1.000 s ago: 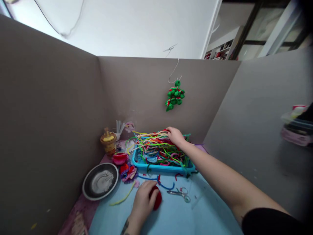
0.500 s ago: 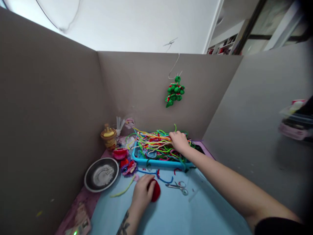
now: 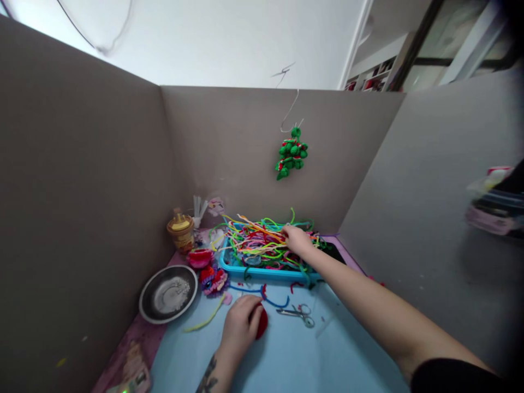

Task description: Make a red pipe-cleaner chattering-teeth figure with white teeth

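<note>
My left hand (image 3: 240, 326) is closed around a dark red round piece (image 3: 262, 323) just above or on the blue table surface. Part of the piece is covered by my fingers and I cannot make out its kind. Over a blue tray (image 3: 262, 273), my right hand (image 3: 298, 240) pinches some strands from a tangled heap of coloured yarn (image 3: 257, 238), orange and pale ones among them. Scissors (image 3: 298, 314) lie to the right of my left hand. A blue strand with a red bit (image 3: 262, 292) lies between that hand and the tray.
On the left are a metal bowl (image 3: 148, 314), a brown cup (image 3: 180, 232), a pink-red knitted piece (image 3: 200, 258) and a purple-red one (image 3: 213, 281). A yellow-green strand (image 3: 204, 323) lies near the bowl. Green ornaments (image 3: 292, 153) hang before the grey back panel.
My right hand has shifted slightly within the yarn heap, and the strands near it lie differently, with pale and orange ends lifted at the left. My left hand keeps its hold.
</note>
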`<state>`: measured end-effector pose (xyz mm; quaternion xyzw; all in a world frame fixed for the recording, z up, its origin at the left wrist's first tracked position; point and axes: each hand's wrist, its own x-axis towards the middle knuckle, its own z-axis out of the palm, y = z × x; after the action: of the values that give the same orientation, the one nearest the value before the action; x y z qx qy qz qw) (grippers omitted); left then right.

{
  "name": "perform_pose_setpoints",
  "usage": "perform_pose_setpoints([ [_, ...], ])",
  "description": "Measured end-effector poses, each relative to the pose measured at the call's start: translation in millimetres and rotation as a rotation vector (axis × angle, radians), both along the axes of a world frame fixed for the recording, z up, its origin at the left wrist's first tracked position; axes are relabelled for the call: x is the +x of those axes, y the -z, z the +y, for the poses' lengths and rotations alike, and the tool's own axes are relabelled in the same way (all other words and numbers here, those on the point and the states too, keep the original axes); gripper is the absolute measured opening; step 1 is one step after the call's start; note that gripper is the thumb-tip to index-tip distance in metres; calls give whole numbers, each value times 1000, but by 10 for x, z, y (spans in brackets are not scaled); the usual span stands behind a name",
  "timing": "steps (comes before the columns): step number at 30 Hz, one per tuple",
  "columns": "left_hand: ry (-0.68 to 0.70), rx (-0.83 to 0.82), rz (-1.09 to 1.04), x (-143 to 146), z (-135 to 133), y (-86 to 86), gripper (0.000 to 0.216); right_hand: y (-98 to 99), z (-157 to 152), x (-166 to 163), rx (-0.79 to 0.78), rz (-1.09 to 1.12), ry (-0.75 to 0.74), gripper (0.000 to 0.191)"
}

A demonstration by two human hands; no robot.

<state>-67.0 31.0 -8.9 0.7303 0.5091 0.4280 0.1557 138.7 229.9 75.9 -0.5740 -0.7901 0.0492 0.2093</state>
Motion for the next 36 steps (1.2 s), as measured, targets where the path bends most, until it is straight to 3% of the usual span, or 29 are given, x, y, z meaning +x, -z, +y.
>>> perform_pose_setpoints([
  [6, -25, -84, -210, 47, -17, -6, 21, 129, -191, 117, -32, 396, 1, 23],
  [9, 1, -276, -446, 189, -84, -88, 25, 268, -379, 189, -85, 534, -35, 18],
  [13, 147, -604, -701, 516, -87, -297, 38, 413, -551, 248, -150, 659, -72, 18],
  [15, 68, -691, -885, 700, 55, -394, 42, 441, -588, 253, -174, 702, -86, 19],
  [17, -66, -653, -991, 863, 298, -457, 42, 445, -605, 246, -191, 728, -101, 19],
  [23, -155, -616, -1051, 1097, 983, -463, 24, 446, -624, 239, -204, 715, -137, 19],
  [30, -120, -528, -1017, 1081, 1063, -298, 15, 462, -657, 262, -150, 603, -112, 34],
  [36, -111, -389, -1022, 1013, 1098, -161, 15, 384, -687, 190, -119, 496, -74, 20],
])
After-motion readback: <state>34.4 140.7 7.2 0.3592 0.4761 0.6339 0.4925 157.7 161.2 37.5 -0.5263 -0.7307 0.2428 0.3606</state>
